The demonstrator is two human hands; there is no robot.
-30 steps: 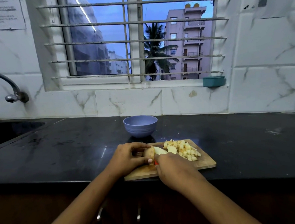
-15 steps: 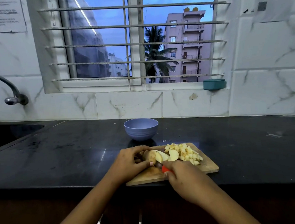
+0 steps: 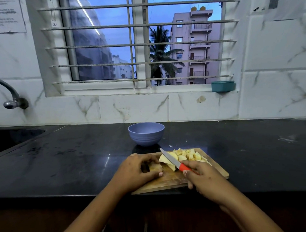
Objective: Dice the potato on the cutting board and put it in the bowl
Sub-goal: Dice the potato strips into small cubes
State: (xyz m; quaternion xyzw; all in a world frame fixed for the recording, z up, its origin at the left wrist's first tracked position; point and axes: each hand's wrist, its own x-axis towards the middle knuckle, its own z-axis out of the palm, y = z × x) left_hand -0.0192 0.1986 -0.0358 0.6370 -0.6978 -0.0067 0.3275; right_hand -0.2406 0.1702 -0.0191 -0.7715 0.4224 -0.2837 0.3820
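Note:
A wooden cutting board (image 3: 219, 170) lies at the counter's front edge. My left hand (image 3: 133, 171) grips the uncut end piece of potato (image 3: 155, 167) on the board's left part. My right hand (image 3: 204, 178) holds a knife by its red handle (image 3: 183, 167); the blade (image 3: 169, 158) points up and left, lifted over two cut slices (image 3: 165, 160). A heap of diced potato (image 3: 189, 154) sits on the board's far right part. The lilac bowl (image 3: 146, 133) stands just behind the board; its inside is hidden from here.
The black counter (image 3: 255, 155) stretches to both sides. A sink (image 3: 13, 137) with a tap (image 3: 9, 97) is at the far left. A teal box (image 3: 222, 86) sits on the window ledge. Tiled wall and barred window stand behind.
My right hand has drawn back to the right and lifted the knife, so its blade now shows above the slices. My left hand still holds the potato end.

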